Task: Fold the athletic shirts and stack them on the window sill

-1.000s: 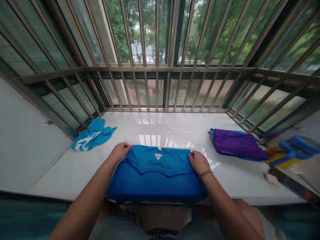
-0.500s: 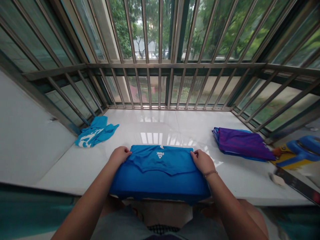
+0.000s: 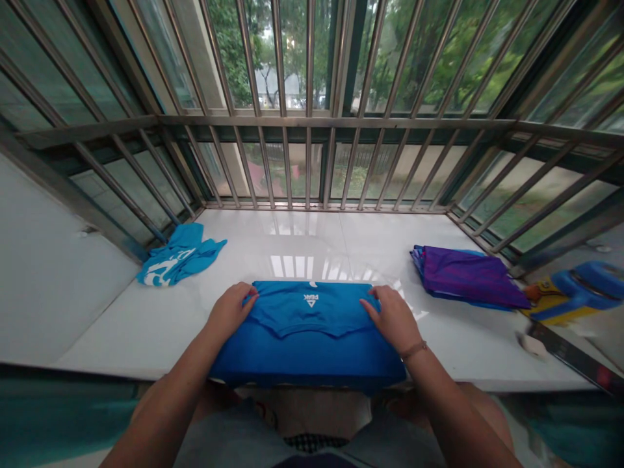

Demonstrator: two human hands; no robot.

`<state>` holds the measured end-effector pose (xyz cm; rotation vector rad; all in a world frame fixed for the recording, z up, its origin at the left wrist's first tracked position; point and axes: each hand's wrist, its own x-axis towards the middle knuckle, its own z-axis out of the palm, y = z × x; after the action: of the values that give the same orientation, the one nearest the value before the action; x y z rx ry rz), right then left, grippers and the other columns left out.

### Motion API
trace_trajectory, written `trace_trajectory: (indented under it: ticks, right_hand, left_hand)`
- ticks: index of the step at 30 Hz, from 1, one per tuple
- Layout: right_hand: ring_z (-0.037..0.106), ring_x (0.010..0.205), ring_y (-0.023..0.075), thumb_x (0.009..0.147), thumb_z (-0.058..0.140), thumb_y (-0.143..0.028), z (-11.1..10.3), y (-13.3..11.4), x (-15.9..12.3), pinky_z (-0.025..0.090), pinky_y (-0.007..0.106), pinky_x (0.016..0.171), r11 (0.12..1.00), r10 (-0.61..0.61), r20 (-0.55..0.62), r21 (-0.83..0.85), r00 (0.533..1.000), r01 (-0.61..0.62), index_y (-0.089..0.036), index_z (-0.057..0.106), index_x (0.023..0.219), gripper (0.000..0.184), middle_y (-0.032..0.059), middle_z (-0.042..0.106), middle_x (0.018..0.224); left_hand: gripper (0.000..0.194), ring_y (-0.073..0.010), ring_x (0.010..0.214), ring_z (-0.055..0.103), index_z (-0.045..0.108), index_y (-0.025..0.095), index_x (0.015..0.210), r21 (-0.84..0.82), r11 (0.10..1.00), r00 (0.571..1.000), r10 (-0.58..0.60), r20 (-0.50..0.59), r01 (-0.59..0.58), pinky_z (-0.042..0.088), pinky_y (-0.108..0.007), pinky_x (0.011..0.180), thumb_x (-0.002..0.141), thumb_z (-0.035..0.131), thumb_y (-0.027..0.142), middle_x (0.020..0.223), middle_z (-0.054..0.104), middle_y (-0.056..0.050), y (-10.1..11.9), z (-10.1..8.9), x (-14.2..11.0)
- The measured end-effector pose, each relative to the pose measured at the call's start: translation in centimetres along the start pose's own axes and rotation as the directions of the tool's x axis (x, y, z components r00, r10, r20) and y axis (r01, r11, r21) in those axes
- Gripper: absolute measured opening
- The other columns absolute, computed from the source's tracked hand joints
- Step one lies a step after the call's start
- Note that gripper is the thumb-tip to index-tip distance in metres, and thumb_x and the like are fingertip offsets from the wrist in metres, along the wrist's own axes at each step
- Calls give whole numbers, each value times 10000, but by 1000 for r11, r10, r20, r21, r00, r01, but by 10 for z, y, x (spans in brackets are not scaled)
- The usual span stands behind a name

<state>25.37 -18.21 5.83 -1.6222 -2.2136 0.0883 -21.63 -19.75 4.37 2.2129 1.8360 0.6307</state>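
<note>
White glossy stone forms the wide ledge [image 3: 114,331] under a barred window [image 3: 312,162], with green trees beyond the steel bars. On the left of the ledge lies a crumpled light-blue shirt [image 3: 180,257]. On the right sits a folded stack of purple and blue clothes [image 3: 468,276], and past its far right end is a blue-and-yellow object [image 3: 580,289] too cut off to name. Centred at the near edge of the ledge lies a bright blue shirt [image 3: 307,344], folded into a flat rectangle, with a smaller flap [image 3: 307,309] on top carrying a white logo [image 3: 311,300]. The clearest change is at the right hand [image 3: 392,318]: it has shifted inward from the flap's right corner and now lies flat on the cloth, fingers open and pointing left. The left hand [image 3: 229,309] rests open and palm down at the flap's left edge, fingers slightly curled. Neither hand grips; both press the shirt.
</note>
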Motion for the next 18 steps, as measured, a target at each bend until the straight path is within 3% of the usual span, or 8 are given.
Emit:
trace_trajectory:
  ticks: [3, 6, 8, 12, 16, 18]
  right_hand:
    - [669, 1056, 269, 997, 764, -371, 9, -28, -24, 511, 383, 906, 955, -298, 155, 49, 942, 294, -261, 712, 1175, 216, 72, 724, 1182]
    - [657, 990, 259, 1013, 752, -301, 22, -48, -36, 481, 378, 831, 936, -337, 210, -32, 918, 351, -272, 743, 1116, 108, 48, 740, 1100]
    - [655, 972, 254, 1052, 692, -277, 26, -54, -38, 469, 380, 823, 938, -328, 173, -58, 929, 342, -256, 746, 1081, 65, 50, 743, 1051]
    - [660, 1022, 254, 1095, 615, -280, 21, -56, -39, 467, 389, 869, 943, -330, 97, -20, 939, 333, -243, 741, 1162, 147, 72, 753, 1105]
    - [667, 985, 245, 1070, 670, -336, 13, -51, -42, 472, 363, 841, 937, -348, 230, 50, 909, 346, -257, 756, 1098, 120, 50, 755, 1059]
    - [673, 1000, 246, 1088, 636, -360, 9, -43, -35, 486, 362, 867, 943, -334, 267, 82, 904, 324, -256, 757, 1102, 160, 54, 757, 1065]
  left_hand:
    - [244, -285, 1195, 688, 768, 269, 1174, -54, 955, 950, 295, 106, -290, 517, -438, 1085, 1010, 706, 439, 1238, 771, -83, 22, 5, -16]
    - [249, -279, 1205, 693, 772, 300, 1226, -43, 918, 889, 392, 235, -394, 521, -426, 1059, 1006, 741, 413, 1275, 768, -60, 44, 16, -26]
    - [171, -259, 1162, 706, 779, 297, 1163, -32, 915, 878, 395, 271, -401, 525, -407, 1021, 1061, 660, 364, 1218, 778, -41, 53, 23, -29]
    - [221, -238, 1143, 714, 759, 272, 1157, -93, 925, 900, 380, 213, -368, 522, -399, 1025, 1112, 551, 332, 1192, 783, -51, 56, 24, -34]
    - [181, -240, 1191, 710, 773, 289, 1133, -169, 926, 892, 371, 259, -337, 529, -388, 1054, 1072, 635, 388, 1272, 776, -46, 54, 15, -38]
    - [216, -236, 1150, 718, 776, 283, 1131, -180, 939, 902, 335, 272, -294, 545, -377, 1035, 1085, 598, 395, 1231, 786, -52, 51, 10, -31]
